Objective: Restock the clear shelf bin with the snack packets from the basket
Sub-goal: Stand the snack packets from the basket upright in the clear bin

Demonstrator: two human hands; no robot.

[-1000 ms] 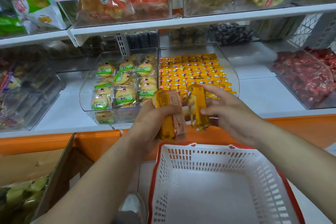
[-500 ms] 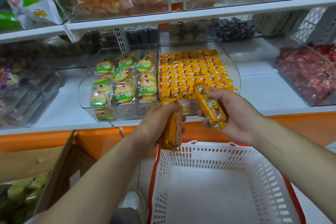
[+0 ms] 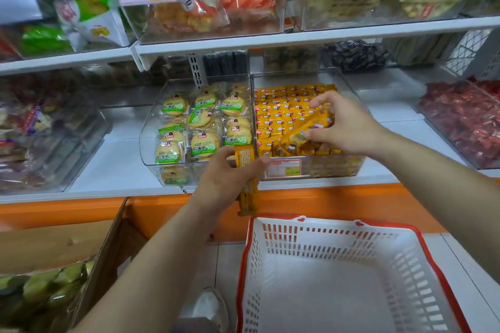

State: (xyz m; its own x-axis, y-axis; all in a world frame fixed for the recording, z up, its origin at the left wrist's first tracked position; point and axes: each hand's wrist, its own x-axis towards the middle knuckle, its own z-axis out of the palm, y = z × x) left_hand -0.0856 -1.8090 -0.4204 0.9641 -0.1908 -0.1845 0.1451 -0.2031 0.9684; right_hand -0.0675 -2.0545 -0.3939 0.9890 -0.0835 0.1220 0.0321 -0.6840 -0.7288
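Observation:
The clear shelf bin (image 3: 311,170) on the lower shelf is packed with rows of yellow snack packets (image 3: 281,105). My right hand (image 3: 349,127) is over the bin with its fingers spread, and its thumb touches one yellow packet (image 3: 303,130) lying slantwise on the rows. My left hand (image 3: 227,178) grips a small upright bunch of yellow packets (image 3: 244,157) in front of the bin's left corner. The white basket with a red rim (image 3: 392,224) stands below my hands, and only its white bottom shows.
A clear bin of green-labelled round cookies (image 3: 194,127) adjoins the target bin on the left. A bin of red sweets (image 3: 465,121) sits at right. An open cardboard box (image 3: 54,251) stands at lower left. The upper shelf edge (image 3: 270,40) overhangs the bins.
My right hand carried its packet up and forward from in front of the shelf onto the rows in the bin, and its fingers spread. My left hand kept its bunch and stayed nearly still.

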